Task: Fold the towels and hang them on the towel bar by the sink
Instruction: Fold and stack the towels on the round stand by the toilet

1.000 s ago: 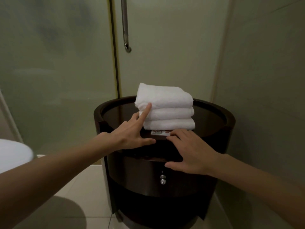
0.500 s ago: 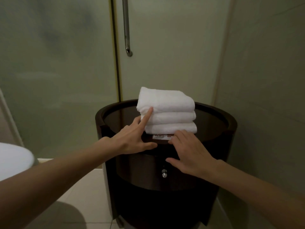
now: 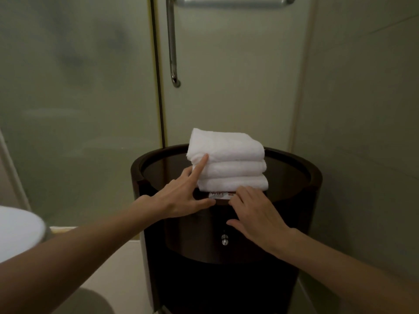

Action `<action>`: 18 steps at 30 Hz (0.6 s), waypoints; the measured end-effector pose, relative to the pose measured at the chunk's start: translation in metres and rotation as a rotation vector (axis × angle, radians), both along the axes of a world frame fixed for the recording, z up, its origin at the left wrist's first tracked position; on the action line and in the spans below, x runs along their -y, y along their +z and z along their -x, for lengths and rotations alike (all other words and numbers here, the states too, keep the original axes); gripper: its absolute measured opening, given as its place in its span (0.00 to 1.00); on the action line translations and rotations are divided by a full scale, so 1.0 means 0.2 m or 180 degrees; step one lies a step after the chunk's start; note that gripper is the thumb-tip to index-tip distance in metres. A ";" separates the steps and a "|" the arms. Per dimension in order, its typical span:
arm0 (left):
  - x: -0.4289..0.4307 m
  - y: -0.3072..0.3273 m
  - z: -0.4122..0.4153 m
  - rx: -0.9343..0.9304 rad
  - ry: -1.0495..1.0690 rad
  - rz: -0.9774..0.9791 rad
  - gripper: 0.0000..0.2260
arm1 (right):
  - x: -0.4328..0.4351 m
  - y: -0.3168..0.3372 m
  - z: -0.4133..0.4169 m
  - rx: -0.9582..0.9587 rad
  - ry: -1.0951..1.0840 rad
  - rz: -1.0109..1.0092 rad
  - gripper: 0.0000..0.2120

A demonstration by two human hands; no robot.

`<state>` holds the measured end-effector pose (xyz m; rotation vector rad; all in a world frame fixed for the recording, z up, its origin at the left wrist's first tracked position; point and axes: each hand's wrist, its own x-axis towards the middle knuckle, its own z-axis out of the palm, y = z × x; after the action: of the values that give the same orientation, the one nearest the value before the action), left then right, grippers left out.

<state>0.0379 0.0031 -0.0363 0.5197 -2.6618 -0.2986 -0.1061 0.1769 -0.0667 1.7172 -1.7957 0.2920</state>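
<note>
Towels (image 3: 227, 159) stacked by stand (image 3: 226, 286) front rim; left hand (image 3: 174, 200), right hand (image 3: 256, 216) fingers (image 3: 199, 167) straight, left index touching stack edge

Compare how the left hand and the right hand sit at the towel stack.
The left hand touches the top towel with one raised index finger; the right hand lies flat, fingertips by the bottom towel. The left hand reaches higher than the right hand. Both are open, gripping nothing.

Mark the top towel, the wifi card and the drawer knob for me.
top towel (image 3: 229, 145): head view, middle of its upper face.
wifi card (image 3: 218, 195): head view, the printed white strip.
drawer knob (image 3: 224, 240): head view, its shiny front.
</note>
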 end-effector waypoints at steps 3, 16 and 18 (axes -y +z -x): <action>0.02 0.03 0.00 -0.0179 0.0027 -0.0136 0.45 | -0.01 0.06 0.03 0.0167 0.0151 -0.0128 0.16; -0.04 0.12 0.21 -0.0238 0.0549 0.0488 0.54 | 0.16 0.35 0.22 0.0113 -0.0813 -0.0542 0.51; -0.03 0.12 0.22 -0.0257 0.0532 0.0483 0.54 | 0.19 0.33 0.22 0.0235 -0.0788 -0.0558 0.52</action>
<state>-0.0066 0.0094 -0.0123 0.6613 -2.5187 -0.0663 -0.1493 0.1390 -0.0003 1.5937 -2.1175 0.0961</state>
